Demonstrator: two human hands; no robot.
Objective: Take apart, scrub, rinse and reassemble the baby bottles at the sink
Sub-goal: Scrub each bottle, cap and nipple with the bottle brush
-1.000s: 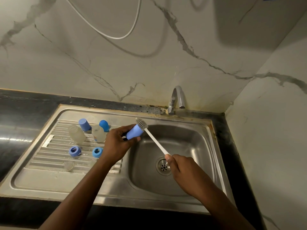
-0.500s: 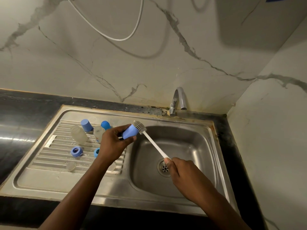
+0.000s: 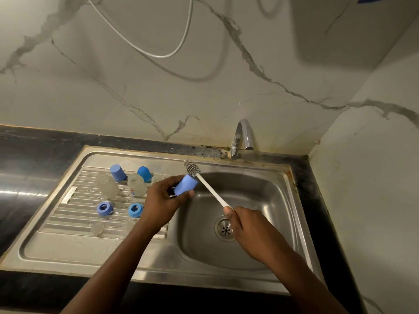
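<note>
My left hand (image 3: 162, 201) grips a blue bottle cap (image 3: 185, 186) over the left edge of the sink basin (image 3: 260, 196). My right hand (image 3: 247, 225) holds the white handle of a bottle brush (image 3: 209, 186); its grey bristle head (image 3: 191, 167) lies against the cap's upper end. On the ridged drainboard (image 3: 68, 214) lie two clear bottle bodies (image 3: 107, 185) (image 3: 136, 184), two more blue caps (image 3: 118, 172) (image 3: 144, 173), two blue collar rings (image 3: 104, 208) (image 3: 135, 210) and clear teats (image 3: 97, 228).
The tap (image 3: 242, 137) stands at the back of the basin with no water running. The drain (image 3: 224, 228) sits mid-basin beside my right hand. Black countertop (image 3: 27, 159) surrounds the steel sink; a marble wall closes the right side. A white hose (image 3: 158, 53) hangs on the back wall.
The brush head has shifted along the blue cap, from beside it to its upper end. Both hands stay over the basin's left edge.
</note>
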